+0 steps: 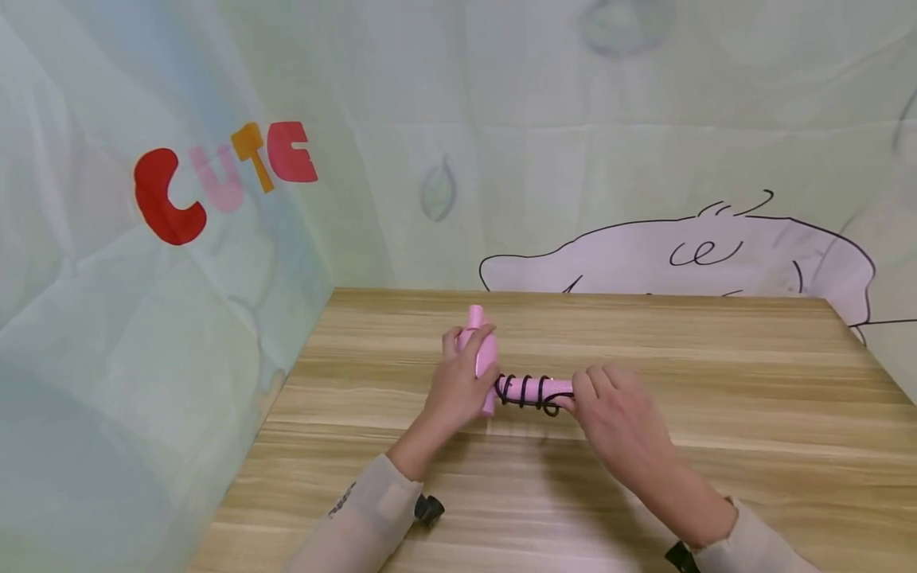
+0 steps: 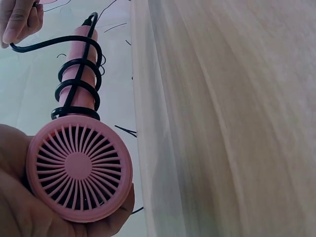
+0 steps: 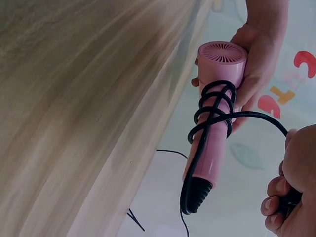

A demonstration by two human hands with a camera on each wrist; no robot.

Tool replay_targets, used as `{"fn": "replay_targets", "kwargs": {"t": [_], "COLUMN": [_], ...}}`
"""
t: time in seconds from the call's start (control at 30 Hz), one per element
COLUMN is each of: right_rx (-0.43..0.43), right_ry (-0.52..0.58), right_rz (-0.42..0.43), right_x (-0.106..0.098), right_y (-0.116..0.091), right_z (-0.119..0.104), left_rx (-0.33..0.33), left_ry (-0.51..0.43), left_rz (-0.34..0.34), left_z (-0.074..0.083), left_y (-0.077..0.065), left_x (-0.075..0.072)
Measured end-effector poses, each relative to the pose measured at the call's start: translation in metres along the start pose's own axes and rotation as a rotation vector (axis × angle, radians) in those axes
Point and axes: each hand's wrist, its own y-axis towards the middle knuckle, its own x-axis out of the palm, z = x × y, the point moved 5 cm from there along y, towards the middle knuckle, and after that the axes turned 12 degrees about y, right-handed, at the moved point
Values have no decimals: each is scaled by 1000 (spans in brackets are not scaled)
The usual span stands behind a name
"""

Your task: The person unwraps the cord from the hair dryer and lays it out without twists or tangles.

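Pink hair dryer [image 1: 489,356]: left hand [image 1: 457,383] is gripping its barrel above the wooden table [image 1: 752,374], nozzle [image 1: 476,317] pointing toward the backdrop [image 1: 401,167], handle [image 3: 216,158] running rightward. Right hand [image 1: 622,420] is clutching the coiled black cord [image 3: 222,117] and, in head view, covering the handle's tip; right wrist view is exposing it. Beyond: "CUTE" lettering [image 1: 249,142].

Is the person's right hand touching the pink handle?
Apart. The right wrist view shows open space between the right hand and the pink handle; that hand holds the black cord instead.

Pale cloth [image 1: 401,95] with "CUTE" lettering [image 1: 228,199] borders a wood-grain tabletop [image 1: 716,358].
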Motion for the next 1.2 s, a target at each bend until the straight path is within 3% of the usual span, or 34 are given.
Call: {"fn": "replay_targets", "kwargs": {"t": [0.37, 0.67, 1.2], "right_rx": [-3, 4, 2], "right_ry": [6, 12, -8], "right_rz": [-52, -71, -107], "right_x": [4, 10, 24], "right_y": [-5, -11, -23], "right_z": [-9, -13, -9], "left_rx": [-31, -86, -76], "left_ry": [-6, -64, -163], "left_rz": [62, 82, 99], "left_z": [-4, -6, -9], "left_y": [2, 4, 7], "left_x": [-2, -6, -10]}}
